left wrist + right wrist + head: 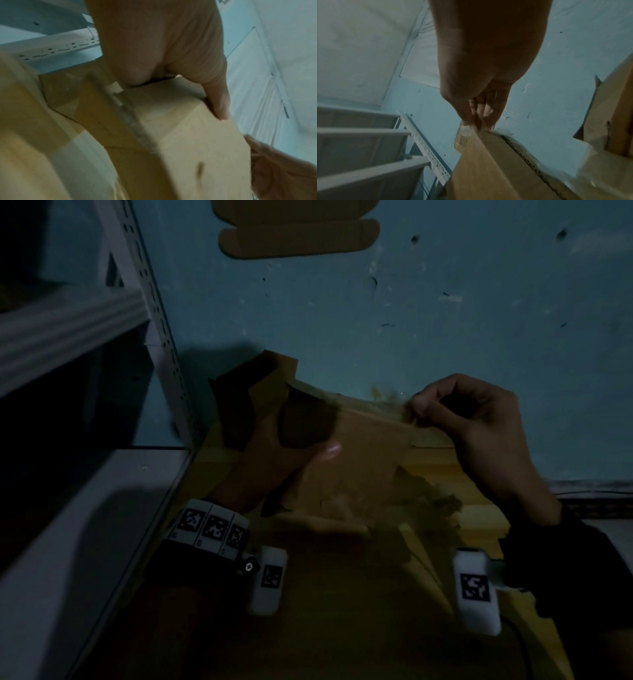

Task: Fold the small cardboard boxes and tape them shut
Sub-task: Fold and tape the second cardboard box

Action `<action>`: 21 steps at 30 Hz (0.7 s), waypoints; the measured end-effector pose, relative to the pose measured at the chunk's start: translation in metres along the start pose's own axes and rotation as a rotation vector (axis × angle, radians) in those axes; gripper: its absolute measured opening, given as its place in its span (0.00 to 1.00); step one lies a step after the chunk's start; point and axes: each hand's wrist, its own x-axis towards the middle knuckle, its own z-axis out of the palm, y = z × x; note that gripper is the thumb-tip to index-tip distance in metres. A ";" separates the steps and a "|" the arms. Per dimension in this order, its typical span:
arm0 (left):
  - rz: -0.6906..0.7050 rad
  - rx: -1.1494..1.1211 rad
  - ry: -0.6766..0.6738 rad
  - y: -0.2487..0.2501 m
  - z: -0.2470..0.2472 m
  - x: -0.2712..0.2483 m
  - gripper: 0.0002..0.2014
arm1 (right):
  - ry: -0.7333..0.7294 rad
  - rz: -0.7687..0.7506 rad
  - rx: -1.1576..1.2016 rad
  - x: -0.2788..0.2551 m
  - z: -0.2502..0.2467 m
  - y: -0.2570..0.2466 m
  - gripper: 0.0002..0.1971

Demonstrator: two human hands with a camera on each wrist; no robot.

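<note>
Cardboard box [356,453] is gripped by left hand [274,460]; tape end [404,409] is pinched by right hand [479,419]. Tape should be kept taut and pressed flat along the seam.

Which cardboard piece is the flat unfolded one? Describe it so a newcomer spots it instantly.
Start at the blue floor in the head view and look to the top edge, far beyond both hands. The flat cardboard sheet lies there alone, with rounded flaps spread out. Unlike the box gripped by the left hand and pinched by the right hand, nobody touches it.
</note>
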 end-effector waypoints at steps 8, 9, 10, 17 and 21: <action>0.033 -0.008 0.011 -0.005 -0.006 0.002 0.35 | -0.077 0.085 0.189 0.001 -0.002 0.001 0.20; 0.036 -0.006 0.005 -0.006 -0.006 0.002 0.36 | -0.068 0.107 0.188 0.001 -0.003 0.001 0.24; 0.041 -0.007 0.003 -0.007 -0.007 0.003 0.36 | -0.057 0.111 0.173 0.001 -0.003 0.000 0.27; 0.021 -0.083 0.016 -0.006 -0.010 0.002 0.41 | -0.180 -0.089 -0.166 -0.001 0.000 0.005 0.26; 0.025 -0.059 -0.001 -0.007 -0.009 0.002 0.38 | -0.091 -0.213 -0.219 -0.001 0.009 0.012 0.20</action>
